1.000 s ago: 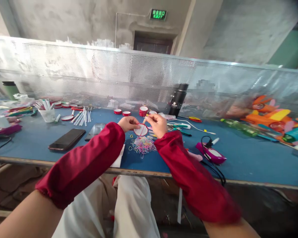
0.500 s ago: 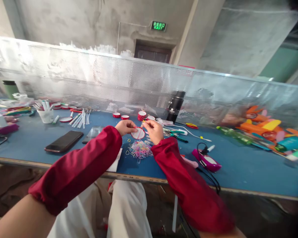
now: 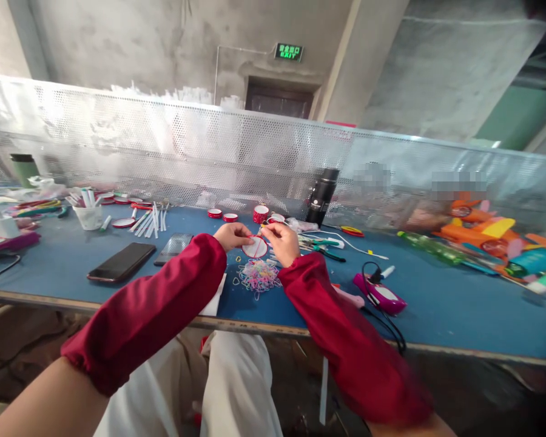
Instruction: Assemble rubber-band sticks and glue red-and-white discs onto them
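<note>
My left hand (image 3: pixel 231 235) and my right hand (image 3: pixel 282 240) meet over the blue table (image 3: pixel 437 297), both in dark red sleeves. Between them they pinch a small round white disc with a red rim (image 3: pixel 255 247); a thin red band runs across its face. Fingers of both hands are closed on its edges. Just in front of the disc lies a heap of small pastel rubber bands (image 3: pixel 258 274).
A black phone (image 3: pixel 121 262) and a second flat device (image 3: pixel 173 245) lie to the left. More red-rimmed discs (image 3: pixel 222 214), white sticks (image 3: pixel 150 218), a white cup (image 3: pixel 90 215), a black flask (image 3: pixel 322 196), a magenta corded tool (image 3: pixel 378 294) and orange toy parts (image 3: pixel 486 229) stand around. A perforated metal screen (image 3: pixel 209 152) backs the table.
The view has shifted a little. Both hands stay on the disc and have turned it slightly; nothing was let go.
</note>
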A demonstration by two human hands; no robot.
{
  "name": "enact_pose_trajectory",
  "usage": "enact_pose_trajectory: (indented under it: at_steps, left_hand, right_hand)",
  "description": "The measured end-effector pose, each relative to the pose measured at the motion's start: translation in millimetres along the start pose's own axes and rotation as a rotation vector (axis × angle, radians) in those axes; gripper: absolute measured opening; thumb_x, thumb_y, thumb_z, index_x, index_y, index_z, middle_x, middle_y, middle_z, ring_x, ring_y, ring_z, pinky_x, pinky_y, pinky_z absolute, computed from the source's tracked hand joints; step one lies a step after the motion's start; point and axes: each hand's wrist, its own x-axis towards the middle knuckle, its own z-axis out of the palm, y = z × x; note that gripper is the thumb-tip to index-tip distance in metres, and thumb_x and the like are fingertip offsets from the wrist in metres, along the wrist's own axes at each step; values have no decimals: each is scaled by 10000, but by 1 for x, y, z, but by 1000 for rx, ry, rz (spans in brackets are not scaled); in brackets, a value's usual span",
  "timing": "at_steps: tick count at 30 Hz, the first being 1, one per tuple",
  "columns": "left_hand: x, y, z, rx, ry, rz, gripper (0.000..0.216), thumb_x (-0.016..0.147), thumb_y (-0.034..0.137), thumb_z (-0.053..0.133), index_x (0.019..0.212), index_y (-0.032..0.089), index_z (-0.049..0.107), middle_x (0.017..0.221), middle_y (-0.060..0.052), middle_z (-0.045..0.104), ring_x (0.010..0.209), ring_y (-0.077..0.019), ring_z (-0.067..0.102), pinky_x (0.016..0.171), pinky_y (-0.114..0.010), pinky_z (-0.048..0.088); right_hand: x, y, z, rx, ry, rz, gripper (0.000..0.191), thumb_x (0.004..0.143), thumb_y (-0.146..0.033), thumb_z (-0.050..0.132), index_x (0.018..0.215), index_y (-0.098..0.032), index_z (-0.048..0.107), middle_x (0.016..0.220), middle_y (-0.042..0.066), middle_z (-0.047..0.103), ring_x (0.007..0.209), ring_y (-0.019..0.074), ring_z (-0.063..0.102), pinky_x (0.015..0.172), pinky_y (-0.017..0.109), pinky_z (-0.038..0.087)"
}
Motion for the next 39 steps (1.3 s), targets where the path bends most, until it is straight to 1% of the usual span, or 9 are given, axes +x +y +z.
enact_pose_trajectory:
  at_steps: [6,12,17,23,29,33,39]
  left_hand:
    - [0,4,0,-11,-1,-12,337,547,219,877,726,113,612,593,13,632,530,-76,555,531,-204,425]
    - [-1,5,3,-35,16,-10,327,540,200,884,698,113,611,561,27,608,513,-71,539,523,-206,419]
    - [-2,6,2,-21,6,-8,326,545,208,883,694,114,608,549,29,602,493,-64,525,503,-199,405]
    - [-3,8,3,-32,26,-30,332,538,194,879,692,118,596,553,32,614,497,-63,540,495,-186,413]
    - [-4,9,4,-20,37,-37,303,561,168,864,685,119,592,520,36,593,470,-62,519,473,-184,389]
    - [-5,10,6,-15,67,-55,296,580,166,855,686,124,581,535,33,596,490,-72,535,489,-192,402]
    - [-5,11,7,3,72,-54,255,621,128,818,695,128,574,537,38,595,477,-64,522,490,-189,402]
  right_hand:
    - [-1,-1,1,46,-2,27,219,811,-417,648,789,-208,709,765,25,728,705,189,650,695,310,487]
    - [-1,-3,1,70,-3,27,224,805,-421,652,779,-205,704,763,31,723,706,194,643,702,319,488]
    - [0,1,2,59,-15,24,228,808,-425,650,787,-204,703,746,31,702,706,191,622,686,313,473]
    - [0,6,3,71,-40,27,232,808,-434,647,776,-209,694,722,19,675,677,180,592,660,302,456]
    - [-1,4,4,107,-51,41,235,798,-440,658,775,-208,689,730,18,676,682,179,597,667,301,457]
    - [-1,1,4,130,-61,50,247,794,-449,661,756,-206,678,723,15,671,672,172,588,666,298,459]
    - [-1,0,6,181,-55,90,271,757,-480,675,765,-209,665,732,12,676,690,174,596,677,303,476]
